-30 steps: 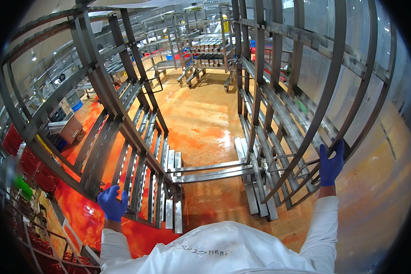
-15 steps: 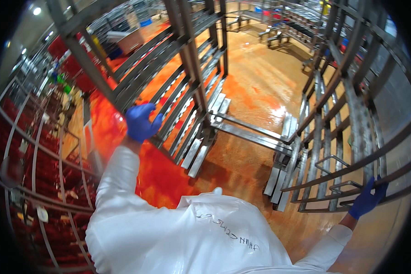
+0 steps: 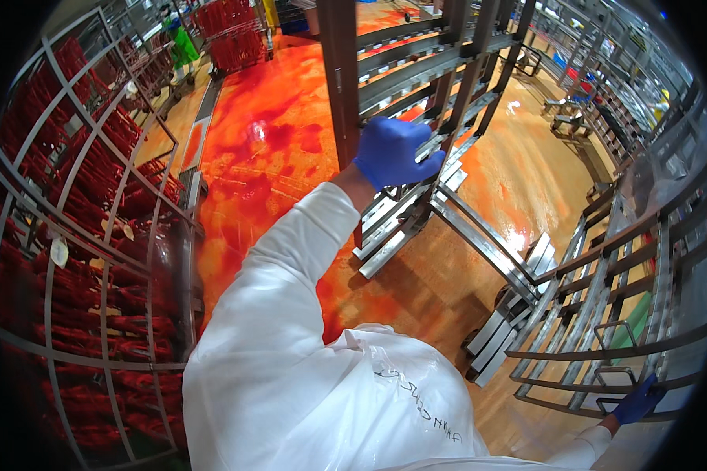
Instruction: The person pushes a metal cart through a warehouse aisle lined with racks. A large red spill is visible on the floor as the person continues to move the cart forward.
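A tall metal rack (image 3: 479, 229) stands before me, its two slatted sides joined low down by crossbars. My left hand (image 3: 397, 153), in a blue glove, is closed at the near edge of the rack's left side; its fingers curl by the upright and partly hide what they grip. Far to the right, my right hand (image 3: 638, 399), also blue-gloved, has its fingers around a low rail of the right side, below some small loop handles (image 3: 617, 377). No separate item shows in either hand.
To my left stands a metal frame rack (image 3: 63, 204) hung with many dark red strips. The tan floor (image 3: 267, 157) is wet with red-orange liquid. Further off are another red-laden rack (image 3: 228, 35), a person in a green apron (image 3: 182, 49) and metal equipment (image 3: 597, 118).
The view has swung left, so the rack sits further right in it. My left hand has come against the rack's near upright; my right hand stays at the right-side rail.
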